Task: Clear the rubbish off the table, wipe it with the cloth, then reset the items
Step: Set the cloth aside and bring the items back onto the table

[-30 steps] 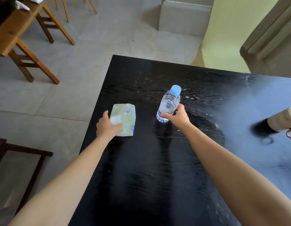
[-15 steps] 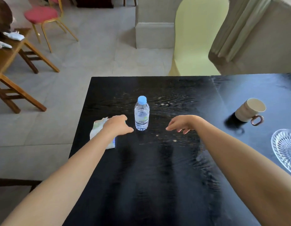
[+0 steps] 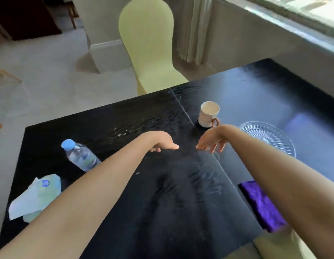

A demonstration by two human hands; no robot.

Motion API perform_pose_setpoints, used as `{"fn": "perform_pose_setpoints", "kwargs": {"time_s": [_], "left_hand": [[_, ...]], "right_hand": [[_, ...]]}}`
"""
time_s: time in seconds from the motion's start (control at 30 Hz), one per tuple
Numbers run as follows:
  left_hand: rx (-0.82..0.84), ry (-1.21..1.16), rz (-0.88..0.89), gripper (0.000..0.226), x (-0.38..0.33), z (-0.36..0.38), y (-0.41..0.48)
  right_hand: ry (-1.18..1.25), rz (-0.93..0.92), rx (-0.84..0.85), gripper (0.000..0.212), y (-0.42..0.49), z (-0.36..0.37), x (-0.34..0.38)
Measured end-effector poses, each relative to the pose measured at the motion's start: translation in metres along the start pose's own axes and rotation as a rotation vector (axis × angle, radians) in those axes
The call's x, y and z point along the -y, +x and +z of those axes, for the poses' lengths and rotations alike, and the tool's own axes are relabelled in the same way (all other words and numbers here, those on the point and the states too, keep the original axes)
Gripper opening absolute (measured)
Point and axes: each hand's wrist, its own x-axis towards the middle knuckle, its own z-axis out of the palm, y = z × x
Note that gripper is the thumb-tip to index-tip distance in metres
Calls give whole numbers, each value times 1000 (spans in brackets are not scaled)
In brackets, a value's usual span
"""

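Both my hands hover empty over the middle of the black table (image 3: 162,212). My left hand (image 3: 162,143) has its fingers loosely together, pointing right. My right hand (image 3: 212,140) has its fingers spread, just in front of the cream mug (image 3: 208,114). A water bottle (image 3: 79,156) with a blue cap stands at the left, partly behind my left forearm. A tissue pack (image 3: 36,199) lies near the left edge. A clear glass plate (image 3: 269,135) sits right of the mug. The purple cloth (image 3: 263,206) lies under my right forearm.
A pale yellow chair (image 3: 149,47) stands at the table's far side. A seam (image 3: 205,141) runs across the tabletop between two halves. A curtain (image 3: 196,28) and a window ledge (image 3: 283,21) are at the back right. Grey floor lies to the left.
Both hands let go of the tissue pack and the bottle and moved right toward the mug. The view swung right, bringing the plate and the purple cloth into sight.
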Motion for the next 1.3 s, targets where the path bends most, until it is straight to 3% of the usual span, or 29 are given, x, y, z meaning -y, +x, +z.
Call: {"fn": "perform_pose_setpoints", "kwargs": {"time_s": [0.27, 0.4, 0.47, 0.53, 0.63, 0.67, 0.83, 0.93, 1.0, 1.13, 1.3], "left_hand": [[-19, 2, 34, 59, -114, -2, 84], [-54, -72, 20, 60, -145, 12, 127], [-127, -171, 34, 62, -156, 18, 147], [-274, -288, 41, 57, -167, 20, 163], [-436, -570, 31, 30, -176, 20, 186], [-456, -663, 18, 33, -177, 21, 195], [-353, -982, -13, 44, -179, 27, 223], [-296, -1143, -15, 31, -182, 30, 233], [-305, -1206, -25, 21, -183, 32, 237], [-359, -1224, -17, 20, -181, 40, 239], [-474, -1268, -40, 26, -173, 46, 239]], "right_hand": [[174, 125, -110, 38, 25, -19, -151], [209, 188, -113, 40, 40, -17, -203], [214, 220, -131, 28, 43, -17, -222], [190, 253, -226, 18, 44, -16, -241], [130, 281, -448, 33, 56, -10, -281], [179, 307, -509, 37, 60, -7, -292], [208, 459, -773, 38, 74, 6, -325], [142, 483, -904, 35, 86, 13, -336], [218, 466, -944, 37, 92, 16, -338], [486, 484, -1053, 39, 95, 17, -337], [962, 483, -961, 22, 105, 22, -334]]}}
